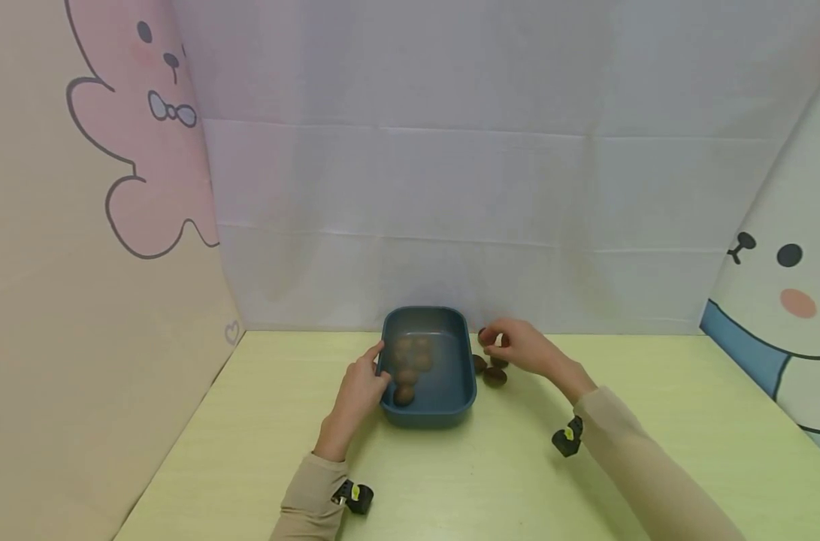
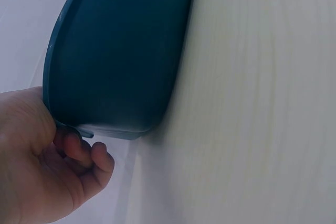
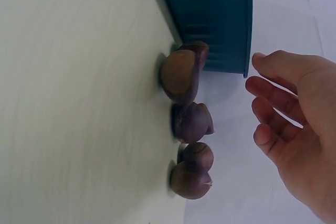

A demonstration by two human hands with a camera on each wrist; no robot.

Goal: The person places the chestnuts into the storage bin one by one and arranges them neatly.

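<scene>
A dark blue rectangular bin (image 1: 452, 379) stands at the back of the table, with several chestnuts (image 1: 404, 394) inside along its left half. My left hand (image 1: 357, 392) holds the bin's left rim; in the left wrist view, curled fingers (image 2: 100, 163) show by the rim. Right of the bin, several loose brown chestnuts (image 1: 494, 377) lie close together on the table. Over them hovers my right hand (image 1: 526, 347), its fingers loosely bent. From the right wrist, thumb and fingers (image 3: 278, 95) stand apart with nothing between them, beside the bin's edge and the chestnuts (image 3: 190, 179).
The pale yellow-green table (image 1: 450, 481) meets a white cloth backdrop (image 1: 410, 188) just behind the bin. Side walls with cartoon animals (image 1: 159, 150) close off left and right. A small black camera (image 1: 568, 437) is strapped to each wrist.
</scene>
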